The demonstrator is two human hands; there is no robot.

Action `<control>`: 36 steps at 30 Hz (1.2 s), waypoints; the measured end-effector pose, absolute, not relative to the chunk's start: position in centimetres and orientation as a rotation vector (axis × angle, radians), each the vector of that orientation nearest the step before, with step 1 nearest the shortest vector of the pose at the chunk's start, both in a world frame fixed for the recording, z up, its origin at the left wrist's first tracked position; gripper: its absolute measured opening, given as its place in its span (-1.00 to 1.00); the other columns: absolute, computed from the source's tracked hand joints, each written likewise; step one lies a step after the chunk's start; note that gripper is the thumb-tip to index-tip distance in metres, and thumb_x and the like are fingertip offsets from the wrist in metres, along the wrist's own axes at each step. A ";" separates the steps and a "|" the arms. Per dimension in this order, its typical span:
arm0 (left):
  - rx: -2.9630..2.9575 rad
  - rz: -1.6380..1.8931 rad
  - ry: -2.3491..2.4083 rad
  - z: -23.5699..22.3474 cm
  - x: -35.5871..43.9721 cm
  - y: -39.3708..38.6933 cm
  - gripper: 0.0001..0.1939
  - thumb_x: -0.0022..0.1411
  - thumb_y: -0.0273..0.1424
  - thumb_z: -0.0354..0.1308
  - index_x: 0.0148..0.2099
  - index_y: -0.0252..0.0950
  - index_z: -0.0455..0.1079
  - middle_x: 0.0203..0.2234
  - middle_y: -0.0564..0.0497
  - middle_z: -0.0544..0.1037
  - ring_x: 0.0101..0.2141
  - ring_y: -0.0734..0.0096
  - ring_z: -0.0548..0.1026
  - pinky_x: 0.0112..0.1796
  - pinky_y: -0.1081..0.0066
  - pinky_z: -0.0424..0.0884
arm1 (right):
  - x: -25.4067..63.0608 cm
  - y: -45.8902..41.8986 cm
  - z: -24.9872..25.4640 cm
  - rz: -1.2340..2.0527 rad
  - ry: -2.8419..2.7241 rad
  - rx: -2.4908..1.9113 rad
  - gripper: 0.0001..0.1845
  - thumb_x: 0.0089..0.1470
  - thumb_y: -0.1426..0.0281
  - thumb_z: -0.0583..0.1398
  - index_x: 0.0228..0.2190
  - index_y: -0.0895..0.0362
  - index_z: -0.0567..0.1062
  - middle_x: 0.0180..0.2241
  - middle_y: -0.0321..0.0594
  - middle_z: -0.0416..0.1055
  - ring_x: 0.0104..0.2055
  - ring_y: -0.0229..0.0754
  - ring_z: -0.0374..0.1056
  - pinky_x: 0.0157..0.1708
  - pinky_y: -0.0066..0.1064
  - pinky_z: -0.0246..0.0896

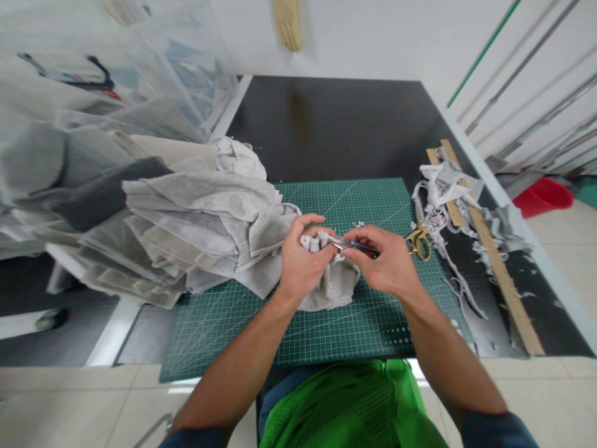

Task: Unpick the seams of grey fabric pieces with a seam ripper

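My left hand (305, 255) is closed on a bunched edge of light grey knit fabric (333, 286), whose lower part hangs onto the green cutting mat (298, 339). In my right hand (385, 258) is a pair of small thread snips (347, 244) with metal blades and a dark handle. The blades point left and meet the gathered fabric edge close to my left thumb. My fingers partly hide the snips and the fold. A large pile of grey fabric pieces (209, 205) lies just left of my left hand.
Gold-handled scissors (420, 241) rest right of my right hand, beside fabric scraps (443, 193) and a long wooden ruler (494, 255). Clear plastic bins (186, 68) stand at the back left of the dark table (336, 124). A red bucket (543, 198) is beyond the right edge.
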State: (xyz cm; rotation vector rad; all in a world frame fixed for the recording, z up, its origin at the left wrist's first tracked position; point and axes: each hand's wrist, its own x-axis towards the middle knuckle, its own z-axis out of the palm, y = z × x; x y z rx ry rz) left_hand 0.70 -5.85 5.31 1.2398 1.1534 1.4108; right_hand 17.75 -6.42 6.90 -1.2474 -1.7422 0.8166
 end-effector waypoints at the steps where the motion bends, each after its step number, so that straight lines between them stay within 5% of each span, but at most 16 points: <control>1: 1.246 1.409 1.158 5.3 0.7 -5.9 -0.49 0.01 -0.58 0.29 0.02 -0.18 0.30 -0.35 0.11 0.63 -0.44 0.46 0.55 -0.41 0.45 0.47 | 17.7 -6.4 6.9 0.816 -1.743 -1.248 -0.84 0.09 0.38 0.34 -0.23 0.04 0.61 -0.31 -0.26 0.58 -0.32 -0.17 0.45 -0.28 -0.30 0.35; 20: 1.286 1.441 1.192 5.3 0.6 -5.8 -0.56 0.07 -0.51 0.33 -0.02 -0.19 0.31 -0.36 0.10 0.60 -0.40 0.43 0.56 -0.32 0.39 0.49 | 17.7 -6.2 6.7 0.864 -1.541 -1.220 -0.88 0.17 0.32 0.27 -0.24 0.07 0.52 -0.36 -0.27 0.50 -0.38 -0.21 0.38 -0.36 -0.35 0.30; 29: 1.252 1.524 1.261 5.0 0.6 -5.6 -0.69 0.06 -0.51 0.36 -0.13 -0.22 0.41 -0.40 0.12 0.50 -0.40 0.47 0.47 -0.32 0.43 0.41 | 16.0 -6.3 6.4 0.944 -1.542 -1.319 -0.54 -0.09 0.20 0.45 -0.23 0.06 0.39 -0.37 -0.35 0.38 -0.38 -0.24 0.28 -0.38 -0.39 0.20; 36: 1.061 1.451 1.108 4.8 0.2 -5.4 -0.73 0.04 -0.41 0.42 -0.21 -0.23 0.45 -0.41 0.10 0.46 -0.43 0.49 0.40 -0.38 0.44 0.32 | 16.0 -5.8 6.0 1.068 -1.392 -1.293 -0.73 0.04 0.18 0.37 -0.43 0.11 0.50 -0.50 -0.34 0.36 -0.46 -0.26 0.18 -0.46 -0.39 0.08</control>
